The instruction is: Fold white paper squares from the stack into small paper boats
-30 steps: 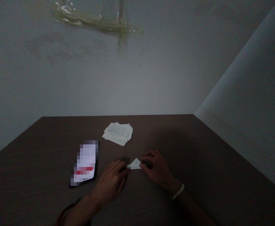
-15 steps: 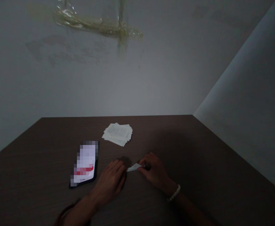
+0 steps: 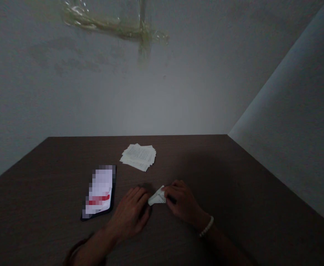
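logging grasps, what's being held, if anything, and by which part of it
The right-hand grip holds the right end of a folded paper. The left-hand grip is at its left end; whether it holds is unclear.

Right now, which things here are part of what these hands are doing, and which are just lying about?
In use:
folded paper, pinched by the right hand
left hand, at the paper's other end

Lying about:
phone
loose pile of printed sheets, untouched, though possibly related
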The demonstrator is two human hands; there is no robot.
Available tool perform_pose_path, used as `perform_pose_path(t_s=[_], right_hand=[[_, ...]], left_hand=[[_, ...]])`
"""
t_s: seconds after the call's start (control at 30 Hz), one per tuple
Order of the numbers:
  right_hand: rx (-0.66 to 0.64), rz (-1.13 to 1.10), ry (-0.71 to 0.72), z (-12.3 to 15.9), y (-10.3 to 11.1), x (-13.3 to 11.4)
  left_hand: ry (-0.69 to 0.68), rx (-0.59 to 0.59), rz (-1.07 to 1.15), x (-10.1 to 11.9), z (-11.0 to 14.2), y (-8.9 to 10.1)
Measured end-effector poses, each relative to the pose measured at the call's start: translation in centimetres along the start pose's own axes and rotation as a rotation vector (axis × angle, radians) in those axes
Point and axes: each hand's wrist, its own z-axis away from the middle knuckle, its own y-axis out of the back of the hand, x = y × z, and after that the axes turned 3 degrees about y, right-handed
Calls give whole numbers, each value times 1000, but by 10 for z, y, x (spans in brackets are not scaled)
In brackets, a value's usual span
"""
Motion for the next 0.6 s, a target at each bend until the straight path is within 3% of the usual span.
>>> perform_pose_path(t_s=[0.1, 0.23, 0.4, 0.6], right_hand=[[-30, 29, -1, 0, 2, -2], [-35, 13, -7, -1, 6, -5], [-37, -30, -3, -2, 11, -10], [-15, 39, -32, -4, -1, -10]], left_hand=[[-46, 44, -10, 1, -1, 2], [-112, 2, -22, 1, -2, 2], [-79, -53, 10, 2, -5, 2], [-19, -73, 93, 1, -7, 4]])
